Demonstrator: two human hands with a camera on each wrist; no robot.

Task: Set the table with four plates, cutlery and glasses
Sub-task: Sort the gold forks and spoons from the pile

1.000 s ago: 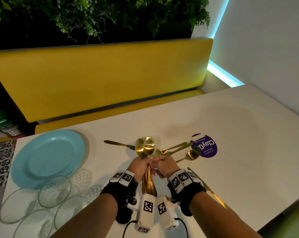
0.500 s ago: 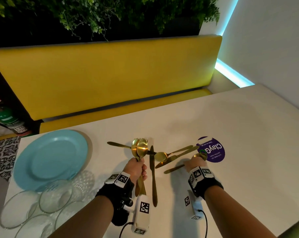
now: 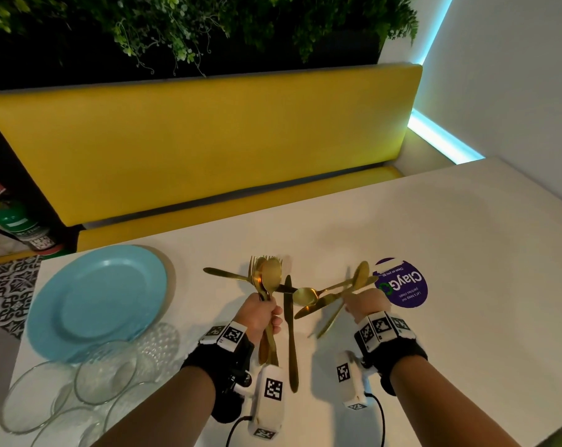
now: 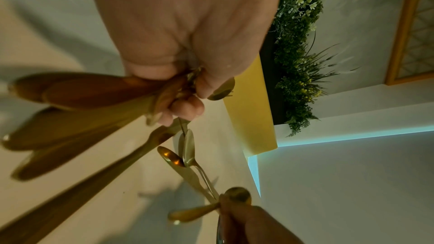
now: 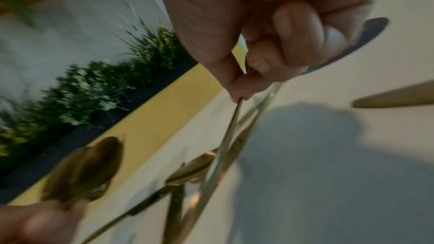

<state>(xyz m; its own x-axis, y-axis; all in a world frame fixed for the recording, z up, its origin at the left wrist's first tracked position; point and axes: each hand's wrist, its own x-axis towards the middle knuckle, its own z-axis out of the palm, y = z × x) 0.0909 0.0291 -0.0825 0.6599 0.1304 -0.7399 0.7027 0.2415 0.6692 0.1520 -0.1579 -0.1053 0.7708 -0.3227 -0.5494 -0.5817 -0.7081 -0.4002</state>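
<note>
Presently, left fingers [image 4: 185,107]: curled tight round a bundle of gold spoons and forks [image 3: 268,279], heads up, apparently a store to deal from.
Right fingers [image 5: 239,83]: pinching one gold spoon [image 3: 358,279] by its thin handle, lifted off the heap, likely for sorting.
Loose cutlery [image 3: 305,295]: crossed on the tabletop [image 3: 466,253] between the hands; a knife [image 3: 289,321] lies just right of the left hand [image 3: 260,314].
Blue plate [image 3: 95,301]: far left, unplaced.
Glass dishes [image 3: 105,375]: clustered at the near left, touching the plate's edge.
Purple sticker [image 3: 405,285]: beyond the right hand [image 3: 365,303].
</note>
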